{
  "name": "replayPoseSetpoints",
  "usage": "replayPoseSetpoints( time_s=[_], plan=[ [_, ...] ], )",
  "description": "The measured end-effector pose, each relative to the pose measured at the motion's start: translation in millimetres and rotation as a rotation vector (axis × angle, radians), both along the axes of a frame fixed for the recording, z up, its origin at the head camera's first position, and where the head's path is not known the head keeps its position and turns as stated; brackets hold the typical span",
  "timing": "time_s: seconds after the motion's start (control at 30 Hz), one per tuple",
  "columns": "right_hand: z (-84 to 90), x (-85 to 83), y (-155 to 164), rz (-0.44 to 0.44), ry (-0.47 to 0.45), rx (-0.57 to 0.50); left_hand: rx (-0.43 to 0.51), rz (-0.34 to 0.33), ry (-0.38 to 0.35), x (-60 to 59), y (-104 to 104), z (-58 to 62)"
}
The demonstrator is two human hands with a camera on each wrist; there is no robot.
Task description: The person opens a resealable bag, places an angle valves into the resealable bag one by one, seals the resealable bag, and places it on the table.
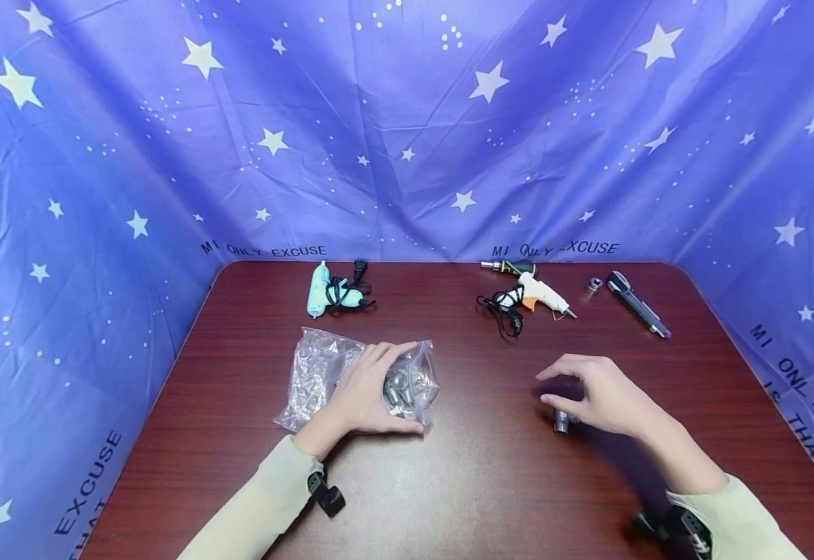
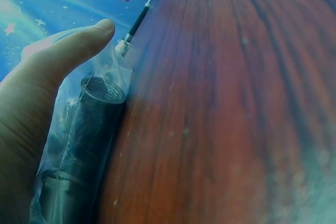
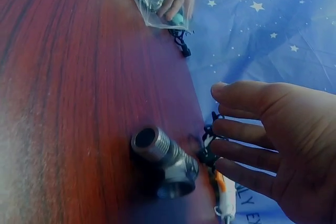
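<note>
A clear plastic bag (image 1: 316, 381) of metal pipe fittings (image 1: 400, 386) lies on the table, left of centre. My left hand (image 1: 365, 393) rests over its right part, thumb and fingers spread wide; in the left wrist view the thumb (image 2: 79, 51) stretches alongside the bagged fittings (image 2: 97, 119). Right of centre, my right hand (image 1: 610, 393) hovers beside a threaded metal tee fitting (image 1: 561, 420), partly covered by that hand from above. The right wrist view shows the tee fitting (image 3: 168, 161) on the table, apart from the extended fingers (image 3: 247, 129).
Behind the bag lies a light-blue glue gun (image 1: 319, 292) with its black cord. A white glue gun (image 1: 547, 295), a screwdriver (image 1: 512, 267), a small metal fitting (image 1: 594, 285) and a utility knife (image 1: 638, 305) lie at the back right. Starry blue cloth (image 1: 407, 117) surrounds the table.
</note>
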State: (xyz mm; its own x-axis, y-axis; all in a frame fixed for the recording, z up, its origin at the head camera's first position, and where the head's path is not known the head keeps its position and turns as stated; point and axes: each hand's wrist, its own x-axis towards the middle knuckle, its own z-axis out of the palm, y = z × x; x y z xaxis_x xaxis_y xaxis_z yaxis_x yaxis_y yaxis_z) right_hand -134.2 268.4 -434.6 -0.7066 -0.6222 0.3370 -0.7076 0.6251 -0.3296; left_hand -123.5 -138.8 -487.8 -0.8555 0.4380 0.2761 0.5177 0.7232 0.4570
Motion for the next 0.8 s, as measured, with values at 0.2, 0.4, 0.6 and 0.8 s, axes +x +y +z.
replayPoseSetpoints(
  time_s=[0.2, 0.4, 0.6, 0.8],
  plan=[
    [-2.6, 7.4, 14.3, -0.016, -0.015, 0.032, 0.004, 0.004, -0.006, 0.2, -0.5, -2.4],
    [-9.6, 18.1, 24.8, -0.014, -0.069, 0.013, -0.017, 0.008, -0.006, -1.8, -1.0, -4.3],
    [-20.4, 25.3, 26.2, -0.003, -0.073, -0.006, -0.015, 0.007, -0.016, -2.5, -0.5, -5.2],
    [-21.4, 22.8, 19.9, 0.027, -0.048, -0.006, -0.014, 0.014, -0.024, -1.6, -1.2, -1.9]
  ],
)
